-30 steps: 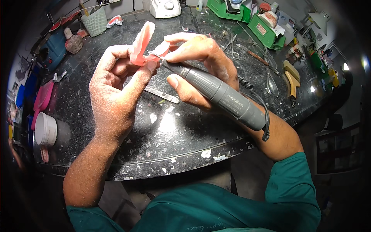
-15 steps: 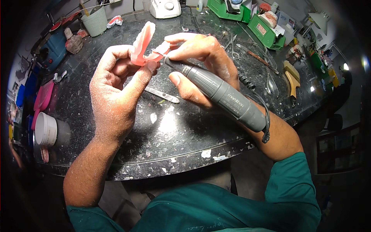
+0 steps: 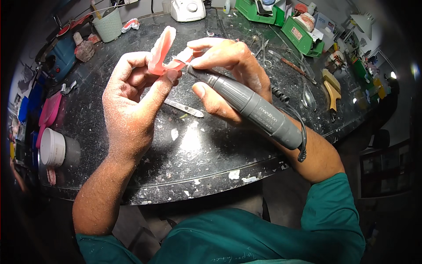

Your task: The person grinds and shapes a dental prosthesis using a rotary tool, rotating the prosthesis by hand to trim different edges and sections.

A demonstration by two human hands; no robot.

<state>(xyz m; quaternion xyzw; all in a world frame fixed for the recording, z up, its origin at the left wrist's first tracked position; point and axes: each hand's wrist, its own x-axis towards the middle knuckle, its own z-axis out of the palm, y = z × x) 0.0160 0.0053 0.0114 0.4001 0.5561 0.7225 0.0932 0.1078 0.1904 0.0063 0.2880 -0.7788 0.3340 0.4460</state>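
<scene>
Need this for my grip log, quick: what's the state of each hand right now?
Left hand: closed, holding the pink denture.
Right hand: closed, holding the dark grey rotary handpiece.

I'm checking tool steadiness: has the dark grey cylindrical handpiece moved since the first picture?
Yes, slightly: the handpiece has shifted its front end rightward, judged against the flat silver metal tool.

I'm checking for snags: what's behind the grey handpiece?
Parts of the right hand and forearm show behind the grey handpiece, with the coiled black cord alongside. The palm is covered and cannot be seen.
</scene>
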